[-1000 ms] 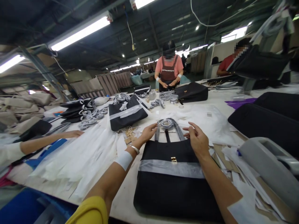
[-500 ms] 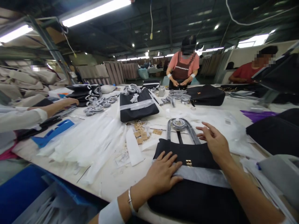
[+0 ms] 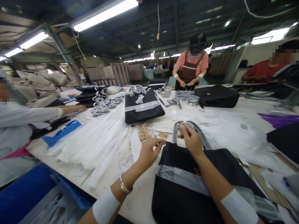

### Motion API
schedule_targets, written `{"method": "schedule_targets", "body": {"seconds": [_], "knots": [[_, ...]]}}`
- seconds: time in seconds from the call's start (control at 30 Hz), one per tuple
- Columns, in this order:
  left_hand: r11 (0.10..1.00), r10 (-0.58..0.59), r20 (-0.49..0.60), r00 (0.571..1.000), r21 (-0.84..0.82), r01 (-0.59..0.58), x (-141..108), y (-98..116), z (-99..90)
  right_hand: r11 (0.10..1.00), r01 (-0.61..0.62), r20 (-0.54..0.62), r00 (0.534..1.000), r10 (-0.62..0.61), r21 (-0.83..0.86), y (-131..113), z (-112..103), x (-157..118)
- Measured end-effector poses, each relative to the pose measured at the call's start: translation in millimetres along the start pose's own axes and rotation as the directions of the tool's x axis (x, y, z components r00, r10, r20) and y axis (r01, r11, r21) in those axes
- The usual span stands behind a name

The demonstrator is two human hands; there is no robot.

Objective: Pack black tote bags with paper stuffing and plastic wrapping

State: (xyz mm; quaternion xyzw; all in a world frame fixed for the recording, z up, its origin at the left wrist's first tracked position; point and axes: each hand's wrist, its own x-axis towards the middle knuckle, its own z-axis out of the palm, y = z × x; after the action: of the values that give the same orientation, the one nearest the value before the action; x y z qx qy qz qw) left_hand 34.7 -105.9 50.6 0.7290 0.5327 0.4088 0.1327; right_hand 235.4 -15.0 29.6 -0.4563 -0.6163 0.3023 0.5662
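Observation:
A black handbag point(image 3: 179, 199) lies in front of me, with a translucent wrapping strip point(image 3: 179, 177) across it. Its arched handle point(image 3: 203, 133) is wrapped in grey film. My left hand point(image 3: 150, 152) is at the bag's upper left corner, thumb and fingers pinched close together; I cannot make out what is between them. My right hand point(image 3: 192, 140) is over the handle loop, its fingers curled at the wrapped coil there. The hand hides most of that coil and any hold on it. My right forearm crosses the bag and partly covers its gold clasp point(image 3: 198, 171).
Another wrapped black bag point(image 3: 144, 113) lies ahead, near brown tags point(image 3: 163, 135). White plastic sleeves point(image 3: 93, 140) spread leftward, beside a blue holder point(image 3: 62, 132). A co-worker's arm point(image 3: 46, 113) reaches in from the left; a person in an apron point(image 3: 190, 67) stands opposite.
My left hand has lifted off the strip on the bag and moved to its upper left corner. My right hand has moved left over the handle loop, fingers curling. The bag has turned somewhat.

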Motion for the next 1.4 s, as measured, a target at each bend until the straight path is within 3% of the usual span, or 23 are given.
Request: {"method": "schedule_targets", "body": {"seconds": [0.03, 0.1, 0.23, 0.4, 0.5, 0.6, 0.7, 0.8, 0.97, 1.07, 1.17, 1.27, 1.4], "knots": [[0.989, -0.083, 0.009, 0.997, 0.123, 0.081, 16.1, -16.3, -0.5, 0.999, -0.007, -0.015, 1.0, 0.007, 0.032, 2.5, -1.8, 0.1], [0.968, -0.143, 0.033, 0.989, 0.211, 0.133, 47.2, -48.0, 3.4, 0.996, -0.038, -0.035, 0.999, 0.041, 0.076, 3.4, -4.6, 1.9], [0.95, -0.155, 0.153, 0.976, 0.296, 0.104, 90.3, -88.5, 20.6, 0.993, -0.085, -0.006, 0.996, 0.086, 0.087, 1.5, -4.4, 4.7], [0.961, -0.139, 0.342, 0.93, 0.272, 0.044, 111.0, -100.5, 32.5, 0.996, -0.057, 0.031, 0.998, 0.055, 0.065, 2.9, -3.2, 3.0], [0.972, -0.162, 0.373, 0.913, 0.222, 0.082, 118.9, -98.1, 29.4, 0.997, -0.044, 0.037, 0.998, 0.041, 0.064, 3.5, -4.1, 2.7], [0.98, -0.187, 0.33, 0.925, 0.125, 0.154, 129.1, -85.3, 20.2, 0.995, -0.053, 0.026, 0.998, 0.051, 0.081, 3.6, -4.5, 4.3], [0.976, -0.189, 0.318, 0.929, -0.041, 0.213, 140.7, -58.7, 5.8, 0.994, -0.035, 0.003, 0.999, 0.035, 0.102, 3.8, -4.0, 6.6], [0.948, -0.141, 0.37, 0.918, -0.218, 0.234, 149.9, -23.6, -10.3, 0.992, 0.052, -0.005, 0.999, -0.052, 0.111, 4.3, -3.6, 7.9], [0.899, -0.03, 0.462, 0.886, -0.376, 0.226, 154.0, 29.9, -24.0, 0.972, 0.145, 0.092, 0.982, -0.164, 0.184, 3.9, -2.6, 5.9], [0.859, 0.011, 0.509, 0.861, -0.445, 0.252, 150.4, 53.4, -22.7, 0.942, 0.056, 0.158, 0.981, -0.114, 0.331, 2.4, -1.6, 5.1], [0.809, 0.029, 0.531, 0.847, -0.51, 0.292, 148.2, 71.3, -22.5, 0.855, -0.091, 0.228, 0.973, -0.032, 0.511, 1.8, -1.1, 6.1], [0.757, 0.031, 0.458, 0.888, -0.592, 0.279, 152.2, 84.1, -28.6, 0.769, -0.194, 0.263, 0.964, 0.035, 0.61, 2.3, -1.4, 8.1], [0.726, 0.022, 0.344, 0.939, -0.651, 0.221, 162.9, 94.8, -40.5, 0.735, -0.224, 0.23, 0.969, 0.095, 0.64, 0.5, -1.8, 9.8]]}}
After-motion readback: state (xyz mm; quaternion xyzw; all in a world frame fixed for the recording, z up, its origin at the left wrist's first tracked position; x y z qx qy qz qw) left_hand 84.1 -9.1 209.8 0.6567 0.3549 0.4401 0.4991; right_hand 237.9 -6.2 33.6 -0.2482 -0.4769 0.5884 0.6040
